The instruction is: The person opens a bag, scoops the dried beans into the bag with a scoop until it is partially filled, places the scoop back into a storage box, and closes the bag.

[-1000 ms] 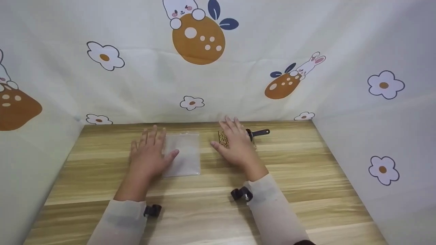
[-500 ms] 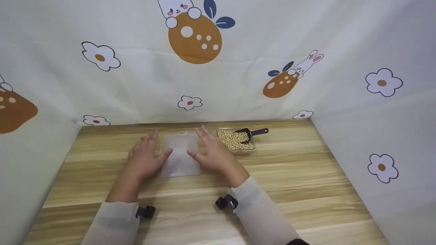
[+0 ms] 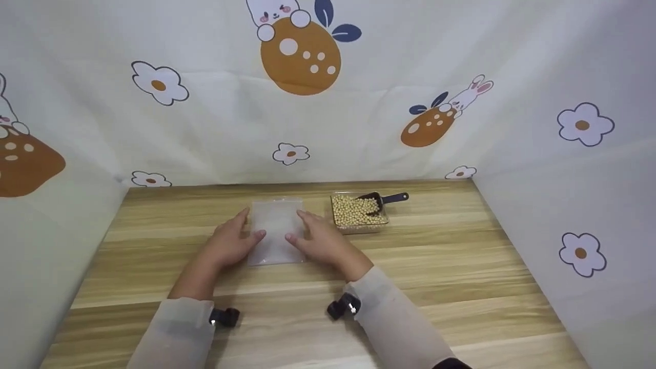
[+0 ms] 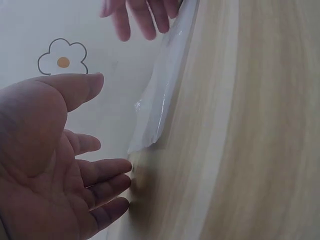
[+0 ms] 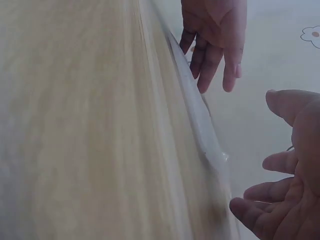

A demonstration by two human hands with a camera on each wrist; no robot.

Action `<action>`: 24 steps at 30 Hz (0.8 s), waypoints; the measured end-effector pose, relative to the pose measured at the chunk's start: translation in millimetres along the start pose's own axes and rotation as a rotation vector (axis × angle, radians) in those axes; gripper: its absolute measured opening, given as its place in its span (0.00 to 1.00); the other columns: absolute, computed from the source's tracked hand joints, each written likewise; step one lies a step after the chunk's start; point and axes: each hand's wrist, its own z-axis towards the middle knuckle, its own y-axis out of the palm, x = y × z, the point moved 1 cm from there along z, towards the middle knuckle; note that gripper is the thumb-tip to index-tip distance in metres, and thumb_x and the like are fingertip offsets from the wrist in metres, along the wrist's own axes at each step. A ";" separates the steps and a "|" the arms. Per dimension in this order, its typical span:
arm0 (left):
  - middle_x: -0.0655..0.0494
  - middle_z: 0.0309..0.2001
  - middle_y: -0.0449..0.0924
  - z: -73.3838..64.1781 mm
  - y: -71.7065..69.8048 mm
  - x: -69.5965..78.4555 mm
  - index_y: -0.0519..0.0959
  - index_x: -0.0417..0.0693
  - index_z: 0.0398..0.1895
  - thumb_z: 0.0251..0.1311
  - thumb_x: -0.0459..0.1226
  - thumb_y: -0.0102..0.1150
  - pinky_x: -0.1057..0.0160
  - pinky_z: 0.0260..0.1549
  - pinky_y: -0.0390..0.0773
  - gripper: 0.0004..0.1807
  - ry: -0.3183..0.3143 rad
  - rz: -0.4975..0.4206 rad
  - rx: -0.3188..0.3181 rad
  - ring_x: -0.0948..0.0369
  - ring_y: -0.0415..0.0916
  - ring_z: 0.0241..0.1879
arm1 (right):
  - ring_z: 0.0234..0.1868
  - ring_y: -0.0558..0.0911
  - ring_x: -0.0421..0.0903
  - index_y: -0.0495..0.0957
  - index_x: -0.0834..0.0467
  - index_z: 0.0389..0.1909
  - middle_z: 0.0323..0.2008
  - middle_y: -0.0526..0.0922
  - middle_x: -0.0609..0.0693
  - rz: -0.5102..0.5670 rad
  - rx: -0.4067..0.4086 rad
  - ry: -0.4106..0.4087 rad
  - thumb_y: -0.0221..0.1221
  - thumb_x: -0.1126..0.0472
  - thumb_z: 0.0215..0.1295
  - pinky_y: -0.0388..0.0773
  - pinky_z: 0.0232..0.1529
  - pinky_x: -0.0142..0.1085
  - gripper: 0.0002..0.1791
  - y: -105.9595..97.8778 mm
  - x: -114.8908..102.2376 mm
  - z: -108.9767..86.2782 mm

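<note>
A flat, clear plastic bag (image 3: 277, 225) lies on the wooden table, its faint sealed edges showing. At its left side is my left hand (image 3: 230, 243), thumb over the bag's edge and fingers relaxed. My right hand (image 3: 325, 243) mirrors it on the right side, thumb and index fingertip at that edge. Neither hand grips anything. In the left wrist view, the left hand (image 4: 50, 150) has spread, lightly bent fingers, with the fingertips near the bag's (image 4: 165, 85) edge. The right wrist view shows the right hand (image 5: 285, 170) likewise loose beside the bag (image 5: 200, 120).
Right of the bag stands a clear rectangular container (image 3: 361, 230) of round, pale yellow beans (image 3: 351, 211). A black scoop (image 3: 394, 198) rests in them, handle pointing right. Printed cloth (image 3: 359, 118) walls the table at the back and both sides.
My right hand has moved left from over the bean container to the bag's right side, uncovering beans and scoop. My left hand has drawn slightly back toward me along the bag's left side.
</note>
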 end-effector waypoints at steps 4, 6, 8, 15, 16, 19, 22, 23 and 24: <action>0.36 0.83 0.59 -0.7 -0.7 0.9 0.47 0.44 0.88 0.77 0.60 0.54 0.32 0.82 0.51 0.50 -0.022 -0.049 -0.018 0.36 0.52 0.84 | 0.83 0.67 0.55 0.61 0.52 0.83 0.81 0.68 0.56 0.011 -0.022 -0.007 0.60 0.34 0.74 0.61 0.85 0.50 0.45 2.8 0.9 0.6; 0.37 0.83 0.59 -0.8 -1.2 0.7 0.48 0.44 0.88 0.77 0.59 0.54 0.33 0.83 0.52 0.49 -0.028 -0.062 -0.026 0.37 0.52 0.84 | 0.82 0.68 0.56 0.62 0.53 0.83 0.80 0.69 0.56 0.010 -0.030 -0.013 0.60 0.35 0.75 0.61 0.85 0.51 0.44 3.4 0.6 0.8; 0.38 0.84 0.59 -0.9 -1.6 0.6 0.48 0.44 0.87 0.77 0.59 0.54 0.34 0.83 0.52 0.49 -0.031 -0.075 -0.033 0.38 0.53 0.84 | 0.81 0.69 0.56 0.63 0.54 0.83 0.80 0.71 0.57 0.007 -0.040 -0.017 0.60 0.35 0.75 0.61 0.84 0.51 0.44 3.9 0.4 0.8; 0.37 0.84 0.58 -0.7 -2.8 0.7 0.48 0.45 0.88 0.77 0.58 0.54 0.36 0.83 0.54 0.48 -0.034 -0.139 -0.054 0.39 0.56 0.84 | 0.82 0.68 0.56 0.62 0.53 0.83 0.80 0.69 0.57 0.088 -0.052 0.013 0.61 0.37 0.75 0.61 0.84 0.51 0.43 3.7 2.4 1.5; 0.37 0.84 0.57 -0.4 -2.8 0.3 0.48 0.45 0.88 0.77 0.58 0.54 0.36 0.83 0.55 0.48 -0.034 -0.157 -0.057 0.39 0.56 0.84 | 0.82 0.67 0.56 0.62 0.53 0.83 0.81 0.69 0.57 0.112 -0.048 0.020 0.61 0.37 0.75 0.61 0.85 0.51 0.43 3.3 2.9 1.8; 0.36 0.84 0.57 0.4 -2.9 -0.9 0.47 0.44 0.88 0.78 0.57 0.55 0.37 0.83 0.57 0.48 -0.027 -0.205 -0.057 0.39 0.56 0.84 | 0.83 0.66 0.56 0.63 0.53 0.82 0.81 0.68 0.57 0.200 -0.022 0.042 0.61 0.38 0.75 0.59 0.85 0.50 0.43 1.9 4.7 3.1; 0.35 0.83 0.59 1.6 -3.6 -2.6 0.48 0.42 0.87 0.79 0.55 0.54 0.39 0.82 0.59 0.46 -0.013 -0.233 -0.035 0.39 0.59 0.83 | 0.82 0.67 0.55 0.64 0.56 0.82 0.81 0.69 0.57 0.313 0.002 0.061 0.62 0.40 0.76 0.61 0.85 0.49 0.42 -0.1 5.9 4.5; 0.35 0.83 0.60 1.8 -4.1 -2.8 0.49 0.42 0.87 0.79 0.54 0.54 0.39 0.82 0.59 0.46 -0.010 -0.240 -0.024 0.39 0.59 0.82 | 0.82 0.69 0.55 0.63 0.57 0.82 0.80 0.69 0.58 0.354 0.007 0.067 0.62 0.41 0.76 0.63 0.84 0.49 0.42 -0.6 6.1 4.8; 0.35 0.82 0.61 2.4 -4.6 -3.5 0.49 0.41 0.86 0.79 0.54 0.54 0.39 0.82 0.60 0.45 -0.010 -0.246 -0.011 0.39 0.60 0.82 | 0.81 0.70 0.55 0.63 0.58 0.81 0.80 0.69 0.58 0.396 0.011 0.072 0.62 0.42 0.76 0.65 0.83 0.48 0.42 -1.2 6.3 5.1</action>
